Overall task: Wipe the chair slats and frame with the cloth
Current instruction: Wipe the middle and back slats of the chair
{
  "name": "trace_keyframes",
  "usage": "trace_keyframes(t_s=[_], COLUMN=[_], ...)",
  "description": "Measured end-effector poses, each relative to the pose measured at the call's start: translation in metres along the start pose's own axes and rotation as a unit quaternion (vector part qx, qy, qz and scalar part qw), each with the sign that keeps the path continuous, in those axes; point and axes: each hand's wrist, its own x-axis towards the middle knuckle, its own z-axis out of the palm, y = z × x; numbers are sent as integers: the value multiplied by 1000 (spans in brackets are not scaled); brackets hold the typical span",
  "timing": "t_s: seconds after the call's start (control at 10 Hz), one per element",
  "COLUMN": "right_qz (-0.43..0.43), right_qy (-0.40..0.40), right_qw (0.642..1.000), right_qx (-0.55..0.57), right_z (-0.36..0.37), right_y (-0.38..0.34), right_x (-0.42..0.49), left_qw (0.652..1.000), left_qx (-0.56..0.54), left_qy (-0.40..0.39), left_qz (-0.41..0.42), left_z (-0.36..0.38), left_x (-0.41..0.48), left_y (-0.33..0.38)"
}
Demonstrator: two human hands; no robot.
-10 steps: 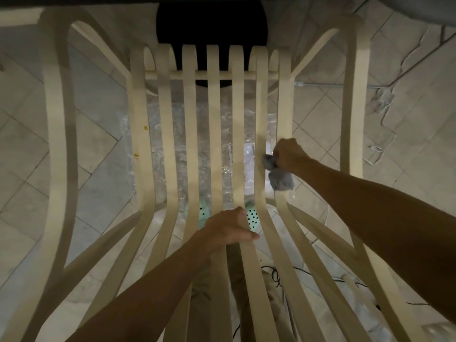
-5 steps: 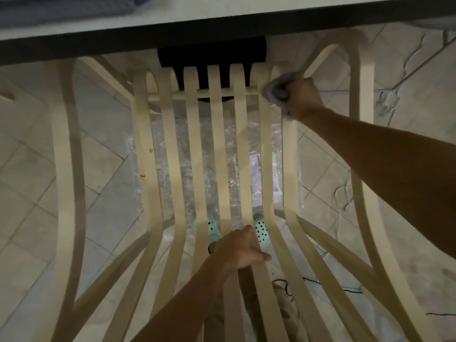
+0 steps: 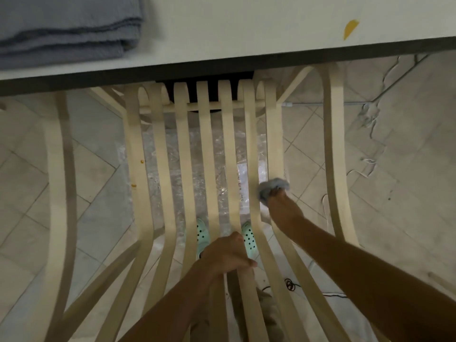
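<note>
A pale wooden chair (image 3: 182, 149) with several long curved slats fills the view from above. A curved frame arm runs down each side, the left frame arm (image 3: 59, 169) and the right frame arm (image 3: 334, 144). My right hand (image 3: 281, 206) is closed around a small grey-blue cloth (image 3: 272, 187), pressed against the rightmost slat (image 3: 272, 134) about halfway down. My left hand (image 3: 227, 255) grips a middle slat nearer to me.
A white table (image 3: 246, 28) overhangs the chair's far end, with a folded grey cloth (image 3: 66, 28) on it and a yellow mark (image 3: 350, 28). Clear plastic wrap (image 3: 217, 154) lies on the tiled floor under the slats. Cords (image 3: 370, 114) trail on the right. My mint clogs (image 3: 248, 238) show through the slats.
My right hand went up the rightmost slat to the crossbar with the cloth, then came back down to mid-slat. The view tilted up, showing more table. My left hand kept its grip.
</note>
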Motion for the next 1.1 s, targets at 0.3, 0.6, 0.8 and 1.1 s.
trace_keyframes(t_s=[0.3, 0.6, 0.8, 1.1], right_qz=[-50, -124, -184, -230], right_qy=[-155, -121, -97, -176], right_qw=[976, 945, 972, 925], right_qx=[-143, -277, -106, 247], right_z=[5, 7, -22, 0], right_y=[-10, -37, -102, -187], right_x=[-42, -52, -39, -20], left_qw=[1000, 995, 908, 818], left_qx=[-12, -93, -412, -486], left_qy=[5, 15, 41, 308], left_qz=[10, -14, -69, -16], left_z=[2, -1, -42, -110], left_x=[3, 7, -3, -34], left_y=[-4, -16, -44, -118])
